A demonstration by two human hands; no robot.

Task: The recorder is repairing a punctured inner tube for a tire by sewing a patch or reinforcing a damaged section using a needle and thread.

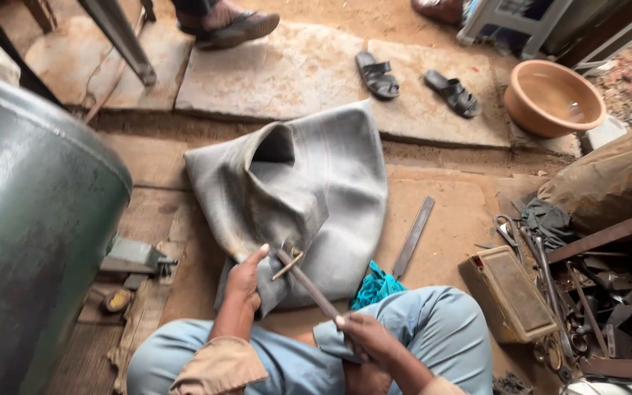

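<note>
A large grey rubber inner tube (309,190) lies folded on the ground in front of my knees. My left hand (246,278) presses on its near fold, thumb up beside the metal valve (289,260). My right hand (363,338) grips the near end of a long dark metal rod (312,289), whose far tip rests at the valve. A teal cloth (374,287) lies beside the tube, near my right knee.
A big green metal drum (31,219) stands at the left. A flat metal file (412,238) lies right of the tube. A battered box (510,292) and a scrap tool pile (601,307) sit right. Sandals (377,74), a brown basin (554,96), another person's foot (232,25) lie beyond.
</note>
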